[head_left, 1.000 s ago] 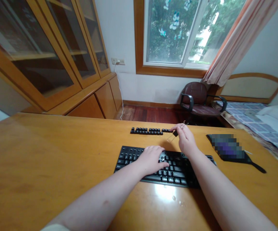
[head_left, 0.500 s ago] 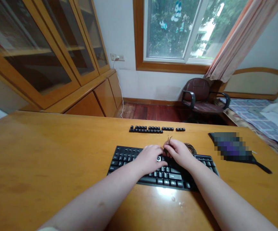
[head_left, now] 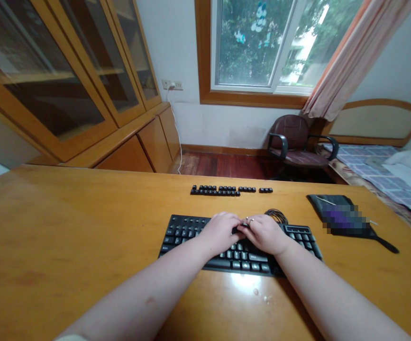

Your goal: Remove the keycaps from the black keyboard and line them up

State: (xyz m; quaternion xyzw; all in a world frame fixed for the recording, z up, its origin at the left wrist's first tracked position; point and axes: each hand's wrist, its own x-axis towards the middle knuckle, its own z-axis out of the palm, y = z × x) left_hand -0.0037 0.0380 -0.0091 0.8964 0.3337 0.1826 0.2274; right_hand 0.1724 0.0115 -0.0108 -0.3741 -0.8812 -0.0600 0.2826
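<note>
Head view: left hand (head_left: 220, 233) is bracing the black plastic keyboard (head_left: 191, 229) while right hand (head_left: 265, 233) is pinching a thin wire keycap puller (head_left: 248, 220) upright over one key.

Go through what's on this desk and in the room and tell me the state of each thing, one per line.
keyboard: flat on the desk, both hands on it
left hand: resting on the keys
right hand: on the keys, pinching a small wire tool
loose keycaps: off the board, lined up in a row
window: slid partly open
plug: in the wall socket
</note>
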